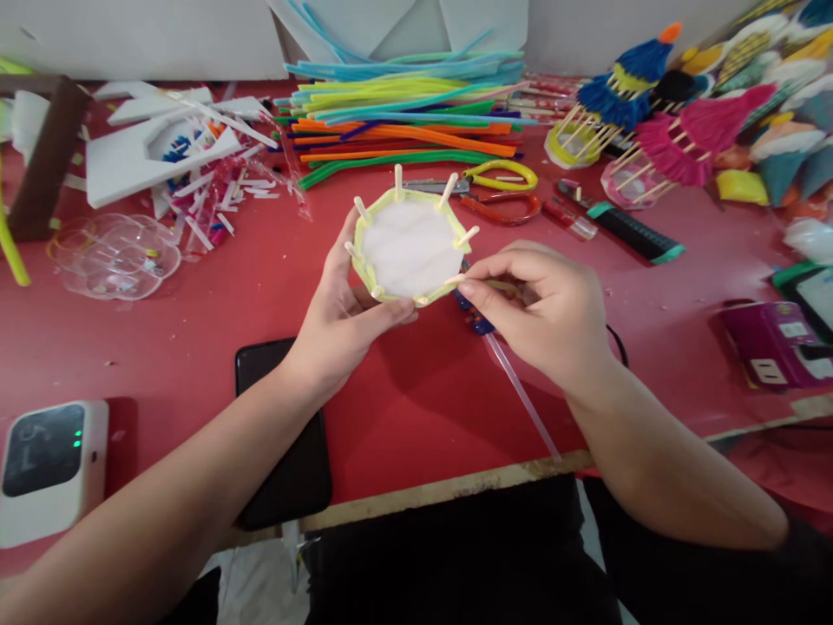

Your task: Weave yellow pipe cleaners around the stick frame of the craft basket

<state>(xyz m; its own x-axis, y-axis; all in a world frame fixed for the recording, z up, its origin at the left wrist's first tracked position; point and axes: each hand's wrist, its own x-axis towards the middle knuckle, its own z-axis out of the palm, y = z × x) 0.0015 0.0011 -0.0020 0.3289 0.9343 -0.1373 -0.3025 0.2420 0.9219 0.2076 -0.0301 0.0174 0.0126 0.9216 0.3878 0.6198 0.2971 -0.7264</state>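
In my left hand (344,312) I hold a small white octagonal base (411,243) edged with a yellow-green strip. Short pale wooden sticks (398,184) stand up around its rim. My right hand (547,304) pinches a pale stick (455,280) between thumb and forefinger at the rim's lower right corner. Below that hand lies a blue glue gun (480,323), partly hidden, with a clear glue stick (521,395) coming out of it toward the table's front edge.
Pipe cleaners (416,104) in many colours are piled at the back. Yellow-handled scissors (501,175), a utility knife (634,230) and finished pieces (693,139) lie to the right. White foam scraps (143,161) and a clear tray (117,256) are left. A black phone (286,469) overhangs the front edge.
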